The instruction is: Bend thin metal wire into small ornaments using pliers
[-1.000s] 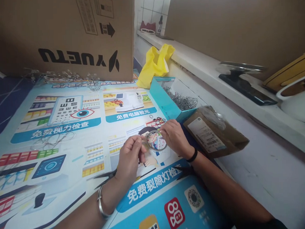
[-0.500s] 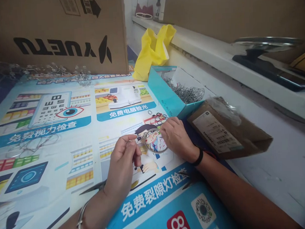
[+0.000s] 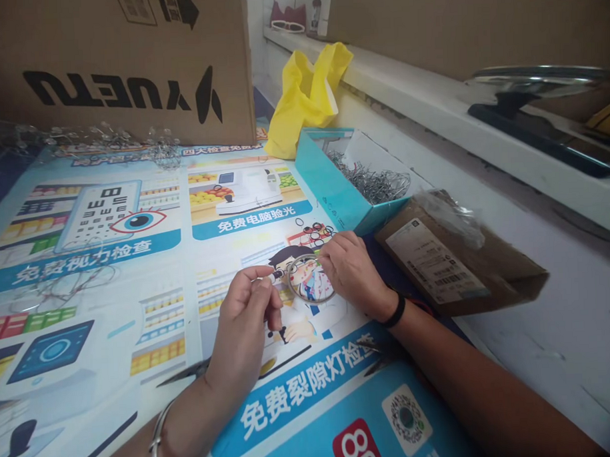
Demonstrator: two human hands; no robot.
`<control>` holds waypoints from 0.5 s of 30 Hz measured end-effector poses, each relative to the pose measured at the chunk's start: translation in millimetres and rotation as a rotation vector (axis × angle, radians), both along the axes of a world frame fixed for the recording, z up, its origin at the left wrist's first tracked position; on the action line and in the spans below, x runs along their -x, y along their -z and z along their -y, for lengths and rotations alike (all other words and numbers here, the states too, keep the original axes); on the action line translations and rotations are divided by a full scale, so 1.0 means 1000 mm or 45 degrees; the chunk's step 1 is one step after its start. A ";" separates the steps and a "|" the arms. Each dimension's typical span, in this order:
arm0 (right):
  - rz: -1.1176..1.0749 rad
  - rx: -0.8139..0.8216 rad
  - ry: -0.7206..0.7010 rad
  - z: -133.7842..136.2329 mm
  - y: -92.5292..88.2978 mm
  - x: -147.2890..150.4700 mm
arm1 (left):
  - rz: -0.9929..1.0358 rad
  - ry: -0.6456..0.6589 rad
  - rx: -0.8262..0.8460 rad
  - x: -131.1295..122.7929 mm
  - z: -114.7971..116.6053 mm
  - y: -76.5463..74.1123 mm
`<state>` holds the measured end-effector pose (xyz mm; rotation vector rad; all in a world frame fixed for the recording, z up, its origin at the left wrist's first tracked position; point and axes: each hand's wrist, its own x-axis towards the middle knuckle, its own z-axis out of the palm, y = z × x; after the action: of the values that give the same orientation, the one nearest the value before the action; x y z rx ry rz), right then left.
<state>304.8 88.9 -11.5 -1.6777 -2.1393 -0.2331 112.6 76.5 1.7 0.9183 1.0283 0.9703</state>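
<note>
A thin, round grey-brown ring (image 3: 311,300) stands out over the printed sheet (image 3: 153,340) between my two hands. My right hand (image 3: 354,273) is closed on the ring's right edge, its fingertips pinched together. Just left of the ring, my left hand (image 3: 250,304) pinches thumb against forefinger; whatever is between them is too small to make out. Several small black rings (image 3: 315,233) lie on the sheet beyond my right hand. A pointed dark metal tool (image 3: 183,374) sticks out from behind my left wrist, and another tool's dark tips (image 3: 377,359) show beside my right forearm.
A blue box (image 3: 328,188) of tangled metal wire pieces (image 3: 376,179) stands at the back right. Nearer is a brown carton (image 3: 451,277) with a label. A yellow bag (image 3: 305,102) leans by the ledge (image 3: 404,72). Wire frames (image 3: 165,150) lie before a large cardboard box (image 3: 123,35).
Both hands keep nearly the same pose around the ring. The view has shifted very slightly; nothing has been taken hold of or let go.
</note>
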 end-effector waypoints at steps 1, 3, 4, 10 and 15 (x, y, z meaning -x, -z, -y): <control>0.000 -0.005 -0.006 0.000 0.000 0.000 | 0.001 -0.001 0.002 0.000 0.000 0.000; -0.001 -0.006 -0.010 0.000 0.001 0.000 | 0.000 -0.005 0.005 0.000 0.000 0.000; -0.003 -0.004 -0.008 0.000 0.001 0.000 | -0.001 -0.008 0.004 0.000 0.000 0.000; -0.043 0.019 -0.015 0.000 0.000 -0.001 | -0.004 0.002 0.004 0.001 0.001 -0.001; -0.244 0.022 -0.016 -0.002 0.001 -0.006 | -0.006 0.003 0.006 0.000 0.001 -0.001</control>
<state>310.6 90.4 -12.3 -1.6252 -2.0147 -0.0484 112.2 76.0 2.8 0.9179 1.0331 0.9641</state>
